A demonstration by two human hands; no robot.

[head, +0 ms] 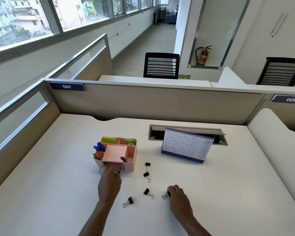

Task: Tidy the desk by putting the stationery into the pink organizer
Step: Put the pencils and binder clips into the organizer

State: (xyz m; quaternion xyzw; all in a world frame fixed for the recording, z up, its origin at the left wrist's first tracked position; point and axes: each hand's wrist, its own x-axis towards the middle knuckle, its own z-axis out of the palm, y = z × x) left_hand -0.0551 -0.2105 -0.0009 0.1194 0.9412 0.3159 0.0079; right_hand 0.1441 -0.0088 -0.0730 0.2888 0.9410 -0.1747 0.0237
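Note:
The pink organizer (116,155) stands on the white desk, holding blue pens, sticky notes and green clips. Its clear front drawer (103,168) is pulled out. My left hand (109,183) is at that drawer, fingertips over it, with a small black binder clip by its fingers. My right hand (177,195) is shut on a black binder clip (166,195) resting on the desk. Several more black binder clips lie loose between my hands and the organizer, one binder clip (147,165) nearest the organizer, another binder clip (128,201) near my left wrist.
A desk calendar (186,147) stands to the right of the organizer, in front of a cable tray (186,132). Beige partitions (152,101) wall the desk at the back and left. Office chairs stand beyond the partition.

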